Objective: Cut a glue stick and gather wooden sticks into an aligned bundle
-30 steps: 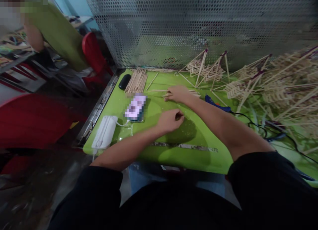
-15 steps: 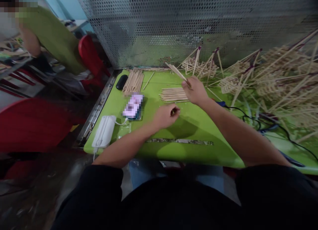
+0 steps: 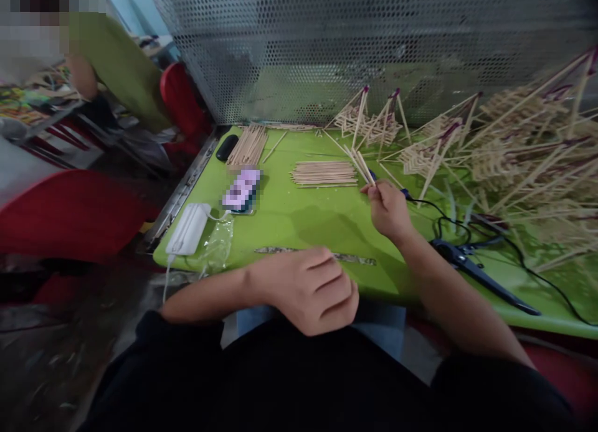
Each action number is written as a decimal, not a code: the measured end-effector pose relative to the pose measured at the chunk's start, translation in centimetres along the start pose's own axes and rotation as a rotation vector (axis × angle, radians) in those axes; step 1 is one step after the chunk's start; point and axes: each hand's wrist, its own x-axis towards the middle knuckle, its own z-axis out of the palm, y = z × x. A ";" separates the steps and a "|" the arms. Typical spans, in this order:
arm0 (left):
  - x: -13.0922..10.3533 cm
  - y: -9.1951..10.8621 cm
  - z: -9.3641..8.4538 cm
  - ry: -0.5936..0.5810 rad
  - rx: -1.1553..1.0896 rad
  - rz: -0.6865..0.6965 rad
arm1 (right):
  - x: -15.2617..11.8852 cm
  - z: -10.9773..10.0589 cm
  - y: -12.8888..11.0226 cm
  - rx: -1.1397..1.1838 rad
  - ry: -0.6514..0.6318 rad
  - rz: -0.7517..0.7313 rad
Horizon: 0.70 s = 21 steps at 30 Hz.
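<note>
My right hand (image 3: 387, 209) pinches a few thin wooden sticks (image 3: 360, 165), which point up and away over the green table. Just left of those fingers lies a neat row of wooden sticks (image 3: 323, 173), side by side. My left hand (image 3: 317, 290) is curled into a fist near the front edge, back of the hand upward. Its palm is hidden, so I cannot make out what is in it, if anything. Behind this fist a narrow patterned strip (image 3: 357, 258) lies along the table.
Stick-built frames with purple joints (image 3: 434, 145) crowd the right side. A black-handled tool (image 3: 486, 276) and a dark cable (image 3: 537, 248) lie there. At left are a stick bundle (image 3: 248, 147), a phone (image 3: 242, 189) and a white power bank (image 3: 188, 228). A person in green (image 3: 119, 71) is beyond.
My left hand has come back toward my body, its back now turned up. My right hand has moved right and nearer, off the stick row, still holding its sticks.
</note>
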 end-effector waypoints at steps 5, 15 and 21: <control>-7.8 0.4 -1.1 0.265 0.427 -0.486 | -1.0 -0.3 -1.2 0.037 -0.028 -0.052; -20.8 -7.9 -0.3 0.092 0.697 -1.484 | -2.0 0.2 -3.3 0.037 -0.185 -0.127; -21.2 -8.1 0.8 0.085 0.740 -1.469 | -2.0 0.6 -3.0 0.029 -0.198 -0.129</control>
